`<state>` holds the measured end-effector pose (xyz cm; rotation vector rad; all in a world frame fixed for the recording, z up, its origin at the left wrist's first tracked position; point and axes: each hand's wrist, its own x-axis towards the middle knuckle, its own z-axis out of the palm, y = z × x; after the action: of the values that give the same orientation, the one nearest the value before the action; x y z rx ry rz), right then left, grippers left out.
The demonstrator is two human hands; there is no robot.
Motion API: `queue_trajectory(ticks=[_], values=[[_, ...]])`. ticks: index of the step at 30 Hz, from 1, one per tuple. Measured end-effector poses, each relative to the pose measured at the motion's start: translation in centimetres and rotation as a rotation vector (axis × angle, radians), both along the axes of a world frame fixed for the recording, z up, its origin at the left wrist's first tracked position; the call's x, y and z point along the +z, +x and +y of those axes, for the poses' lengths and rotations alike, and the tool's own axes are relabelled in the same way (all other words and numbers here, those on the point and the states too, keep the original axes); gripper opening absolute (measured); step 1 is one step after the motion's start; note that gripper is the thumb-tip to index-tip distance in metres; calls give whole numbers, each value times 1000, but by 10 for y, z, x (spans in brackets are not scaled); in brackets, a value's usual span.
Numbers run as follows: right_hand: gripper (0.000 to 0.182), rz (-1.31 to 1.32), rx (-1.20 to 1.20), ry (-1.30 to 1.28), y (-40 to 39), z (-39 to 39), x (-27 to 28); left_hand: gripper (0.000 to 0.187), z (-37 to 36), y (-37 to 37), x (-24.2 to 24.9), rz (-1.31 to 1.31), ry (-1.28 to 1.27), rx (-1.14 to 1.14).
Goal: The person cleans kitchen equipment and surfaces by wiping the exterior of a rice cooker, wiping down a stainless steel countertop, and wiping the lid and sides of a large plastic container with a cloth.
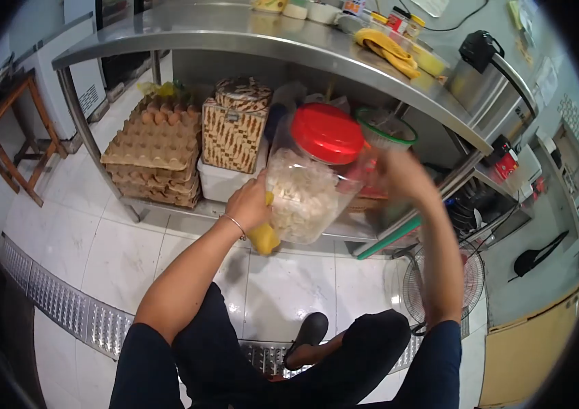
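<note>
A large clear plastic jar point(303, 198) with a red lid point(328, 133) leans at the front of the low shelf, with pale, crumpled-looking contents inside. On its left side is my left hand point(250, 203), its fingers closed on a yellow cloth point(264, 238) that hangs below, against the jar. My right hand point(398, 174) is to the right of the jar, smeared by motion. Its fingers cannot be made out, nor whether it touches the jar.
Stacked egg trays point(153, 146), some eggs on top, and a patterned woven box point(233, 129) stand to the left. A green-rimmed basket point(386, 128) is behind on the right. The steel table point(235, 42) overhangs the shelf. A wire fan guard point(470, 279) stands on the floor.
</note>
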<state>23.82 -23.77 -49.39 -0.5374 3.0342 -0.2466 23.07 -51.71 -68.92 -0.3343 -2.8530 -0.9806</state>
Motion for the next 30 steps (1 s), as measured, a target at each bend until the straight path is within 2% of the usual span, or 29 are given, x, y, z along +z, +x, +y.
queue_trajectory(ticks=[1,3,6,8,9,11,12,14,15,17,19,20,21,23,25,26,28,29,30], values=[[45,42,-67,-146,6,-10,24,79,-3,9,8,-18,3,4],[58,295,158,-340,-9,3,51,63,-12,19,26,-54,4,-17],[70,142,326,-649,-35,-4,85,49,-23,33,43,-66,-38,16],[56,174,347,-542,-53,-16,104,36,-29,43,51,-48,-104,103],[56,180,345,-552,-71,-13,112,36,-33,49,52,-43,-115,102],[46,580,-14,-311,-111,-3,125,27,-45,56,57,-21,-192,128],[46,605,-13,-320,-122,-2,127,23,-49,57,64,-1,-227,149],[40,871,-130,-317,-148,-5,124,23,-56,68,101,58,-196,157],[40,889,-129,-333,-168,-4,119,24,-60,79,122,85,-160,155],[43,836,-186,35,-202,3,109,26,-72,88,169,285,-130,89],[44,752,-237,95,-208,1,102,27,-91,80,212,517,-159,80],[45,660,-278,157,-208,0,101,27,-85,89,247,566,-135,173],[45,668,-286,149,-206,2,101,28,-80,96,283,619,-111,268],[47,767,-318,74,-198,1,101,32,-97,66,340,765,-93,277],[48,812,-334,36,-184,1,98,39,-102,28,403,1030,-376,502],[46,777,-313,-31,-169,0,103,29,-103,-2,424,1244,-341,486],[43,712,-273,-167,-140,1,112,22,-95,-75,445,1367,-366,512],[43,714,-278,-168,-131,4,112,26,-89,-101,446,1272,-431,556],[40,670,-223,-353,-124,14,114,37,-89,-65,427,1265,-547,212]])
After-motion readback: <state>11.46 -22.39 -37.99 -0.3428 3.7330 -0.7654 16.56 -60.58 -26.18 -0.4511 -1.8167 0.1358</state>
